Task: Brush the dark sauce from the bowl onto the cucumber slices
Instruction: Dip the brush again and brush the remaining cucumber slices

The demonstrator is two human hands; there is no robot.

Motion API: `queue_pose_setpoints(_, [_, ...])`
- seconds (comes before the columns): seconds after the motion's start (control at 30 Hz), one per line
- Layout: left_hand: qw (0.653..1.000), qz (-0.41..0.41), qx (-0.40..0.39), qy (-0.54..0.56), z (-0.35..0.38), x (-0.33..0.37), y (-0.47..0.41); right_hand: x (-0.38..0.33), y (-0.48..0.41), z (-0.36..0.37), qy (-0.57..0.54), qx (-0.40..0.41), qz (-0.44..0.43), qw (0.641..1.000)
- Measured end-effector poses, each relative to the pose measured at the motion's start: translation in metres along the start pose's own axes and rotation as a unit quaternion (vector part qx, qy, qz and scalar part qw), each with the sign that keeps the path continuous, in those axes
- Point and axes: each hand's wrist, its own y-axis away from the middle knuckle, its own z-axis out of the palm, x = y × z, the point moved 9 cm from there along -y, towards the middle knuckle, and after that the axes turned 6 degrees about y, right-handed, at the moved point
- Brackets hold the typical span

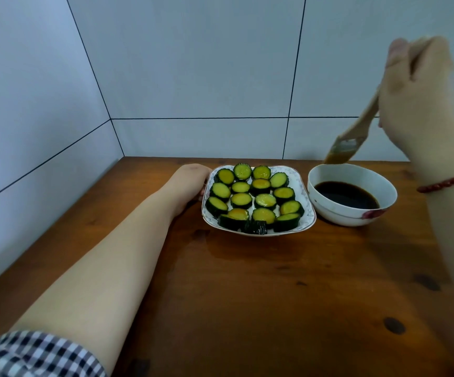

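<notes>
Overhead, the right hand (421, 88) is gripping a brush (356, 131), bristles hanging just above the sauce bowl (352, 194) below it. Left hand (190, 183) is holding the plate (258, 202) of cucumber slices (255, 198).

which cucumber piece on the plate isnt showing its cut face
The dark piece at the plate's front edge, middle of the nearest row: it shows only dark green skin, while the other slices show yellow-green cut faces.

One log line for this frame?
right hand: holds brush above sauce bowl | left hand: steadies plate | cucumber slices: several glazed
</notes>
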Motion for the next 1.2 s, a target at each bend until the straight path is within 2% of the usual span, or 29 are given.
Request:
queue_pose_setpoints(0.07, [1.000,0.001,-0.002,0.001,0.000,0.000,0.000,0.009,-0.003,0.000,0.043,-0.012,0.013,0.999])
queue_pose_setpoints(0.13, [1.000,0.004,-0.007,0.002,0.001,0.000,0.000,0.018,-0.003,0.011,0.087,-0.065,0.024,0.994])
queue_pose_setpoints(0.37, [1.000,0.008,-0.012,0.005,0.001,-0.002,-0.001,0.030,0.012,0.037,0.127,-0.152,0.049,0.979])
queue_pose_setpoints(0.7, [1.000,0.010,-0.010,-0.001,0.001,0.000,-0.001,0.015,0.004,0.015,0.079,-0.053,0.014,0.995])
queue_pose_setpoints(1.0, [1.000,0.008,-0.007,0.000,0.001,0.000,-0.003,0.016,0.003,0.021,0.088,-0.089,0.011,0.992])
queue_pose_setpoints(1.2, [1.000,0.014,-0.010,0.003,0.000,-0.001,-0.003,0.005,0.001,0.002,0.028,0.005,-0.032,0.999])
